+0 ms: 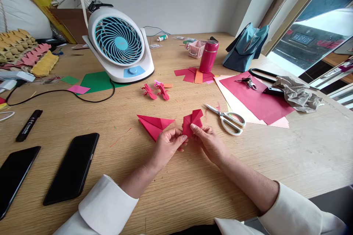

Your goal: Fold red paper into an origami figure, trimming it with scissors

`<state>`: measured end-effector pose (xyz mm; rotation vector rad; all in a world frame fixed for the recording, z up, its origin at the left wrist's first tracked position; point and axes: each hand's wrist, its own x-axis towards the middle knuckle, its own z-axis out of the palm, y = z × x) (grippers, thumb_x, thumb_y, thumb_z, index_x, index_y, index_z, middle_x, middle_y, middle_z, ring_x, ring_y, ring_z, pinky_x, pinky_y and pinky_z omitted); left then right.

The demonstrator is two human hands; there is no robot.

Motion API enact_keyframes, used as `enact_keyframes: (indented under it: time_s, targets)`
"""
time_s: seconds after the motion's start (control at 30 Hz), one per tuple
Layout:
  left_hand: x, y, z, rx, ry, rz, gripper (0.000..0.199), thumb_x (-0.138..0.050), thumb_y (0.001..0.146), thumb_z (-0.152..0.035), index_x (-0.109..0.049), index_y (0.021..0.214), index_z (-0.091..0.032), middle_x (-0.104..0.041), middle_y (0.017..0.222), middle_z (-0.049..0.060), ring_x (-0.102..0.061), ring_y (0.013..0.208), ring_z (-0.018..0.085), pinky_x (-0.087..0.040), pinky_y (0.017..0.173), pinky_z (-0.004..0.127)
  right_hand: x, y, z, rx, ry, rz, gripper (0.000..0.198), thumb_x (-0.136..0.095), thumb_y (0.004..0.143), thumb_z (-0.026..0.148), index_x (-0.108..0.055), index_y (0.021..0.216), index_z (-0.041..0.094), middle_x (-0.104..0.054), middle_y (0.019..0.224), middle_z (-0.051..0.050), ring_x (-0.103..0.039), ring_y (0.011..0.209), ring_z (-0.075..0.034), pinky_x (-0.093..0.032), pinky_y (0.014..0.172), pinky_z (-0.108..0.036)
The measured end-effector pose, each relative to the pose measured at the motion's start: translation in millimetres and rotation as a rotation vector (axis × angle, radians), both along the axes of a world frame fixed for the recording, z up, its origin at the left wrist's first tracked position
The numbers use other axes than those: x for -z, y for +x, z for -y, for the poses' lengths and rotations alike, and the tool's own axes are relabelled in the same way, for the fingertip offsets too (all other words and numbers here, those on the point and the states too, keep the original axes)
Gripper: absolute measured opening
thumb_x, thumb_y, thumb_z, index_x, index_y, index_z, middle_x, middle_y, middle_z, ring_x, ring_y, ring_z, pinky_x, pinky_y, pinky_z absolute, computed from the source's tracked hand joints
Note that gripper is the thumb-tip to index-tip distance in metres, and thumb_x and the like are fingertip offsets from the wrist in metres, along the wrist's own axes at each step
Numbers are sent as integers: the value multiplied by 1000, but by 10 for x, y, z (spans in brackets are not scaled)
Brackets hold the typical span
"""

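Between my two hands, just above the table, is a small folded piece of red paper (188,123). My left hand (168,144) pinches its lower left corner between thumb and fingers. With the thumb on top, my right hand (209,140) grips its right side; the fingers behind are partly hidden. A larger folded red paper triangle (154,123) lies just beyond my left hand. To the right of my right hand rest scissors (230,119) with white handles, their blades slightly apart. Small red folded paper figures (149,91) sit farther back.
A white fan (118,44) stands at the back left on green paper (93,82). Behind the scissors are a pink bottle (209,57), a blue bag (245,49) and red sheets (256,99) with keys (248,82). Two phones (72,169) and a black marker (29,125) lie left.
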<state>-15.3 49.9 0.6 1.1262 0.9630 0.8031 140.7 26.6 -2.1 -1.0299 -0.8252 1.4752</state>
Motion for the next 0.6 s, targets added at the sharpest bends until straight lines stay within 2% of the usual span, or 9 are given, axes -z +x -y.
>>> enact_keyframes:
  time_s: [0.07,0.13,0.23,0.3,0.4,0.6]
  targets:
    - [13,-2,5,28,9,-23,32,-77,73,-42,-62,72,-14,-65,68,1,-60,63,11,-49,47,17,-11,-4,-2,17,-30,-33,39,-77,77,51,-66,61,17,-60,59,2,-48,59,-11,-40,64,-26]
    - [24,-1,10,-3,27,-31,32,-77,73,-43,-61,72,-14,-65,67,1,-60,62,11,-47,45,17,-16,-18,5,7,-27,-28,39,-78,75,52,-66,61,18,-59,59,2,-49,60,-11,-41,65,-27]
    - [38,5,17,-56,36,-17,32,-75,75,-44,-64,77,-14,-66,69,2,-62,64,12,-48,46,17,-11,-42,21,-83,33,7,36,-78,76,50,-68,64,17,-61,63,0,-53,66,-13,-43,69,-28]
    - [47,11,22,-28,32,-28,33,-76,74,-45,-65,78,-14,-66,70,2,-63,66,13,-49,46,18,-9,-51,30,-113,55,30,34,-77,77,49,-70,68,17,-62,65,0,-54,66,-14,-44,68,-28]
    - [59,21,32,14,43,-67,34,-77,73,-46,-64,74,-14,-66,69,3,-63,64,14,-47,44,18,-18,-66,36,-91,32,37,36,-75,79,51,-70,69,17,-60,62,0,-53,61,-14,-44,64,-29]
    - [80,25,41,-53,106,-83,36,-72,78,-50,-63,75,-15,-66,69,3,-62,61,13,-44,41,17,-34,-105,57,-88,46,75,37,-76,77,53,-70,68,17,-62,64,-1,-55,64,-14,-46,65,-29]
